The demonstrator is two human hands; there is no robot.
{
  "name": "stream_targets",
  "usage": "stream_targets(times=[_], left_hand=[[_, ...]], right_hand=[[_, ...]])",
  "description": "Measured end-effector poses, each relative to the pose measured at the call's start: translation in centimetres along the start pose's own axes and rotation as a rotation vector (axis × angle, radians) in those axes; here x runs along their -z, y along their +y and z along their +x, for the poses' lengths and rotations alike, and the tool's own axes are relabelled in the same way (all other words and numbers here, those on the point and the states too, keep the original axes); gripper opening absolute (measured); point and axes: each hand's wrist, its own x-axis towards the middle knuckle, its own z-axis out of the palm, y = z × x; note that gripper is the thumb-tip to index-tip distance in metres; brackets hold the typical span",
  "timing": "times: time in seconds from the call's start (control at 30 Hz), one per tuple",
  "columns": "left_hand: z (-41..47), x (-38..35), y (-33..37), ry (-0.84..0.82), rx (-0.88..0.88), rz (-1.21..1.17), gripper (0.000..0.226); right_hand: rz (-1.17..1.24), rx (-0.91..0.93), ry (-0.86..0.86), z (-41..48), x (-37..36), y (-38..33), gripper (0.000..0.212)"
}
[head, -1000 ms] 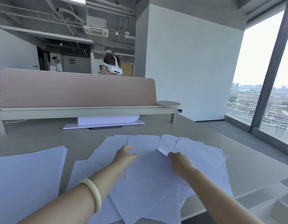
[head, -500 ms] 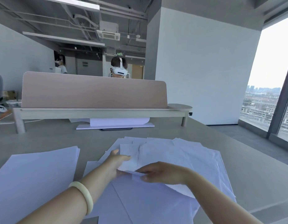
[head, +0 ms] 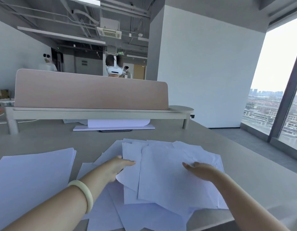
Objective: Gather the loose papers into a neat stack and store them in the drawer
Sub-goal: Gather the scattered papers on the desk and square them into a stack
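Barely started: loose papers (head: pixel 162 184) fanned, overlapping, unaligned on desk (head: pixel 254 170); nearest sheets overhang front edge, cut off by frame bottom. Left hand (head: pixel 117 167) pinches edge of one sheet, thumb on top, fingers hidden beneath. Right hand (head: pixel 200 169) lies flat on pile, fingers straight, grasping nothing. Tidier stack (head: pixel 33 174) sits apart, left of pile. Squaring up and storing both left. Drawer not in view. Sheet count unclear. White things under far shelf (head: pixel 94 112) hard to make out.

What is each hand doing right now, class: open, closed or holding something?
Left hand: pinches a sheet of the loose papers, thumb on top.
Right hand: open, flat on the papers.
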Motion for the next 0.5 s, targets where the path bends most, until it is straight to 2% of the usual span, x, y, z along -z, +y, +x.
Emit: stream_targets(times=[0.07,0.1,0.2,0.23,0.3,0.37,0.5], left_hand=[[-0.4,-0.9,0.0,-0.008,-0.008,0.046,0.017],[-0.5,-1.1,0.0,0.006,-0.007,0.089,0.023],[-0.9,-1.6,0.0,-0.031,-0.011,0.219,0.073],[-0.8,-1.6,0.0,-0.044,-0.018,0.246,0.078],[-0.7,-1.7,0.2,-0.058,-0.034,0.292,0.061],[-0.8,-2.0,0.2,-0.046,-0.063,0.339,0.041],[-0.4,-1.6,0.2,0.036,-0.142,0.289,0.047]], right_hand=[[-0.064,0.040,-0.053,-0.7,1.1,0.0,0.080],[-0.099,0.055,-0.064,-1.3,1.7,0.1,0.076],[-0.102,0.093,-0.080,-2.8,3.0,0.4,0.063],[-0.088,0.096,-0.072,-3.1,3.1,0.5,0.059],[-0.033,0.104,-0.024,-2.5,3.1,1.2,0.051],[0.108,0.069,0.064,-1.4,2.6,2.1,0.055],[0.001,0.005,0.061,-0.3,1.2,2.6,0.081]])
